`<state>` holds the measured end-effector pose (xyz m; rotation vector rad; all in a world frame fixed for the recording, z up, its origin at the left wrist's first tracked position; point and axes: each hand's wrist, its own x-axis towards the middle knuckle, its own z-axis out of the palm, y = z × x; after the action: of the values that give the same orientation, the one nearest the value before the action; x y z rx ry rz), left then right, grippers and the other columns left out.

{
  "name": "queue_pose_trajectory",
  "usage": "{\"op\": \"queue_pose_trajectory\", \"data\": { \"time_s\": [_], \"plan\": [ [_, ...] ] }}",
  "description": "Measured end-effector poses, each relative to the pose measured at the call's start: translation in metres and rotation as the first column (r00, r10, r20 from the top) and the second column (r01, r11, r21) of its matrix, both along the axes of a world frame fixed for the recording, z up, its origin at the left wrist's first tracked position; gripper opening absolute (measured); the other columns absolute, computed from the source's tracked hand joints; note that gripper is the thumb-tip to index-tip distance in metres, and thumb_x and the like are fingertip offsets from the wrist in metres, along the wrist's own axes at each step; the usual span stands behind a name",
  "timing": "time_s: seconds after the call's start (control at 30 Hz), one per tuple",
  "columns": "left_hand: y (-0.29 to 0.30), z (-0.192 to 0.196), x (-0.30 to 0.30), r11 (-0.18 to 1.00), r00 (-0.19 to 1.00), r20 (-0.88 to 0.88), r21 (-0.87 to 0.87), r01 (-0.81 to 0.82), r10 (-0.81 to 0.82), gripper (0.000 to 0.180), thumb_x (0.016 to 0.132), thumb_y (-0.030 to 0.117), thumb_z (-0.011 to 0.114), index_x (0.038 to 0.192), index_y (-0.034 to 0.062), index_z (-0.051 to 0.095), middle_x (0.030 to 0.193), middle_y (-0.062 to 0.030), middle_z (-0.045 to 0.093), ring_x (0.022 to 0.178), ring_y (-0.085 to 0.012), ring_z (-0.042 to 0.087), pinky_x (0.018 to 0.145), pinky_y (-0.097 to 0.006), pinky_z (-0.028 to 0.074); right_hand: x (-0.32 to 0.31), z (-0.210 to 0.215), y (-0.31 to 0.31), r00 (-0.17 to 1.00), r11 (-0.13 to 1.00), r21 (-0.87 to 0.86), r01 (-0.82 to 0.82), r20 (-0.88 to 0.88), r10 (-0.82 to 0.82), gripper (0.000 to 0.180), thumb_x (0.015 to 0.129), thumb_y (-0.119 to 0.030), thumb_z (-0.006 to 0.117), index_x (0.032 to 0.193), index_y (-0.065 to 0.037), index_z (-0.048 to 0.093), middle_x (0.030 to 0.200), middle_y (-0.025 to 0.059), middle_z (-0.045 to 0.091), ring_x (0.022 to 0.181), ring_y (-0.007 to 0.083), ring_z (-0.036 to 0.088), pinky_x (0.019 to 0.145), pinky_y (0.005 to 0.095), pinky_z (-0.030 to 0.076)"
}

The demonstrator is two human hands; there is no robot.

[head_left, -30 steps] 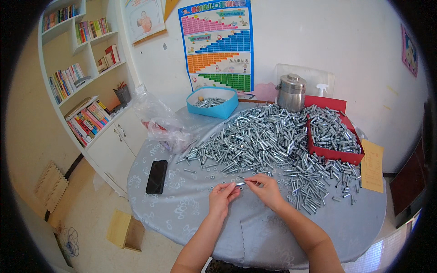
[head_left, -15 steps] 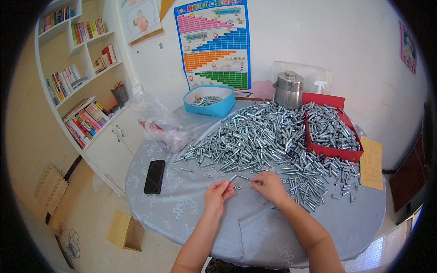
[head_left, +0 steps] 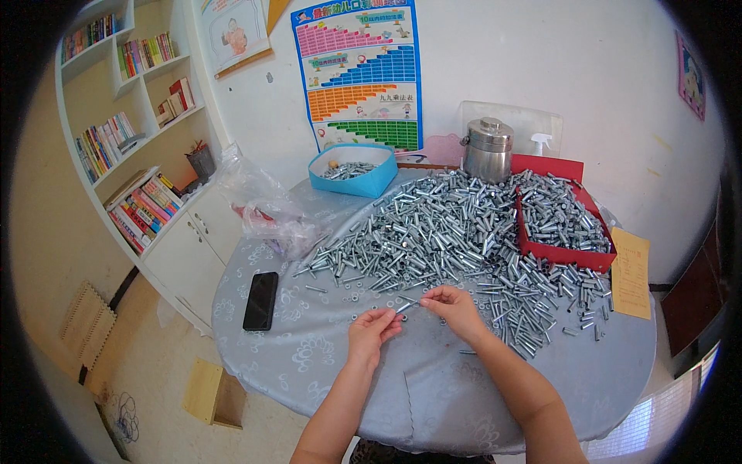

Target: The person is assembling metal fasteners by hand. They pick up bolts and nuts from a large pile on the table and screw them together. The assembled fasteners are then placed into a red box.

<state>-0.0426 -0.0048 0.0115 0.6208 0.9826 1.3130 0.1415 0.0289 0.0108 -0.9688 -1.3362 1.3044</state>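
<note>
In front of the big pile, a silvery metal bolt [head_left: 406,306] slants up from the fingertips of my left hand [head_left: 372,334], which pinches its lower end. My right hand [head_left: 454,309] is closed too, thumb and fingertips pressed together at the bolt's upper end. Whatever small piece it may hold there is hidden by the fingers. A few small nuts [head_left: 355,297] lie on the cloth near my left hand. Just beyond both hands spreads a wide heap of metal bolts and sleeves [head_left: 433,224], with more loose bolts [head_left: 519,329] beside my right forearm.
A red box [head_left: 568,258] full of metal parts stands at the right, next to a yellow paper [head_left: 631,274]. Behind are a steel pot [head_left: 488,151] and a blue box [head_left: 376,182]. A plastic bag [head_left: 270,220] and black phone [head_left: 261,301] lie left on the grey tablecloth [head_left: 309,348].
My right hand has moved left and slightly up, its fingertips now at the bolt's upper end. My left hand has stayed nearly in place, keeping the bolt.
</note>
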Motion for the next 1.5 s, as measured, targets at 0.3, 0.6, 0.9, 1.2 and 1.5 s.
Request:
{"op": "queue_pose_trajectory", "data": {
  "time_s": [0.3, 0.6, 0.9, 1.2, 1.5],
  "plan": [
    [0.001, -0.008, -0.003, 0.995, 0.994, 0.045, -0.001, 0.097, -0.097, 0.014, 0.081, 0.007, 0.061, 0.090, -0.0031, 0.057, 0.085, -0.0158, 0.063, 0.069, -0.0178, 0.062, 0.062, -0.026, 0.054, -0.003, 0.005, -0.006, 0.995, 0.999, 0.049, -0.013, 0.102, 0.008, 0.021, 0.083, -0.015, 0.060, 0.098, 0.000, 0.062, 0.085, 0.0004, 0.063, 0.077, 0.0051, 0.053, 0.069, 0.0190, 0.041],
    [0.005, -0.008, -0.006, 0.999, 0.992, 0.125, 0.031, -0.030, 0.026, 0.012, 0.082, 0.008, 0.060, 0.091, -0.0004, 0.056, 0.086, -0.0140, 0.063, 0.070, -0.0160, 0.061, 0.064, -0.026, 0.054, -0.010, -0.004, -0.007, 0.741, 0.764, 0.619, -0.183, 0.598, -0.307, 0.021, 0.077, -0.023, 0.062, 0.093, -0.011, 0.066, 0.086, 0.0077, 0.060, 0.081, 0.0245, 0.054, 0.072, 0.0341, 0.044],
    [0.002, -0.005, -0.004, 0.999, 0.994, 0.094, 0.004, -0.050, 0.049, 0.014, 0.082, 0.006, 0.060, 0.092, -0.0025, 0.054, 0.085, -0.0147, 0.062, 0.071, -0.0167, 0.062, 0.063, -0.026, 0.054, -0.015, -0.003, -0.008, 0.597, 0.756, 0.591, -0.280, 0.724, -0.345, 0.019, 0.069, -0.023, 0.068, 0.081, -0.009, 0.066, 0.080, 0.0049, 0.059, 0.078, 0.0248, 0.053, 0.070, 0.0347, 0.043],
    [0.003, -0.007, -0.003, 1.000, 0.997, 0.077, 0.008, 0.000, -0.001, 0.014, 0.082, 0.007, 0.060, 0.091, -0.0016, 0.055, 0.084, -0.0143, 0.062, 0.069, -0.0162, 0.061, 0.062, -0.025, 0.054, 0.002, 0.009, -0.002, 0.974, 0.984, 0.173, 0.035, 0.215, -0.072, 0.019, 0.077, -0.016, 0.066, 0.092, -0.005, 0.065, 0.090, 0.0011, 0.063, 0.080, 0.0109, 0.055, 0.073, 0.0249, 0.042],
    [0.002, -0.007, -0.003, 0.998, 0.997, 0.043, 0.010, 0.061, -0.062, 0.014, 0.081, 0.008, 0.061, 0.090, -0.0023, 0.056, 0.085, -0.0149, 0.062, 0.069, -0.0171, 0.062, 0.063, -0.026, 0.054, -0.004, 0.018, -0.012, 0.983, 0.972, 0.231, -0.035, 0.182, -0.008, 0.017, 0.082, -0.011, 0.060, 0.097, -0.004, 0.065, 0.089, 0.0018, 0.063, 0.080, 0.0096, 0.053, 0.072, 0.0227, 0.043]
  ]
}}
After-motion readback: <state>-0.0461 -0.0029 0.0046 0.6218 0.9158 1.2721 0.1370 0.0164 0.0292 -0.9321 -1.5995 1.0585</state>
